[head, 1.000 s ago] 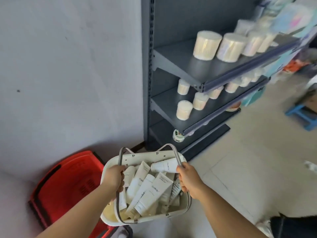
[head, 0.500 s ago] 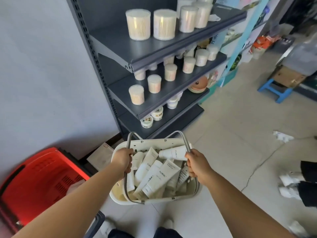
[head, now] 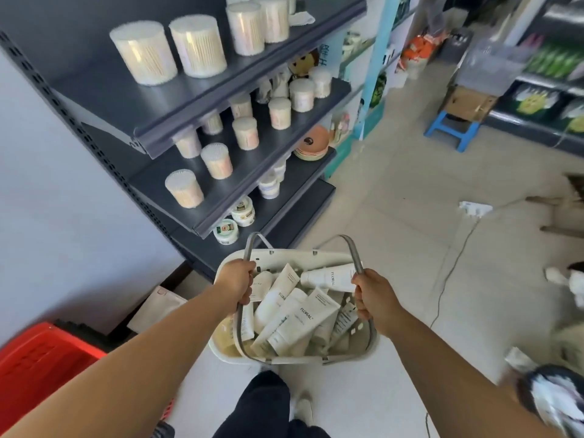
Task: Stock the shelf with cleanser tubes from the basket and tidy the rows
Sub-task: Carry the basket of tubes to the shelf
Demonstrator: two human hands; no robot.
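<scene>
Fingers (head: 245, 299) of the left hand (head: 235, 281) are curled tightly round the left grey handle (head: 250, 248) of the basket (head: 316, 256), and the fingers (head: 360, 306) of the right hand (head: 376, 298) are curled the same way round the right grey handle (head: 351, 245), so the two loops stand apart and the basket hangs between both outstretched arms above the pale floor (head: 395, 200). Cleanser tubes (head: 303, 317) lie heaped inside the cream basket, most of them slanting with their caps toward the near side, and one white tube (head: 328, 278) lies crosswise on top at the far right, just beside the right hand. To the far left stands the dark grey shelf (head: 240, 80), none of the tubes on it; its upper boards carry round tubs of cotton swabs (head: 143, 52), a lower board carries small lidded jars (head: 226, 230), and a stack of orange plates (head: 313, 145) sits further along to the right. A red basket (head: 41, 368) lies on the floor at the near left against the wall. A blue stool (head: 452, 129) with a cardboard box (head: 467, 102) on it stands at the far right, and a white power strip (head: 475, 208) with its cable lies on the floor to the right of the basket, well apart from it.
</scene>
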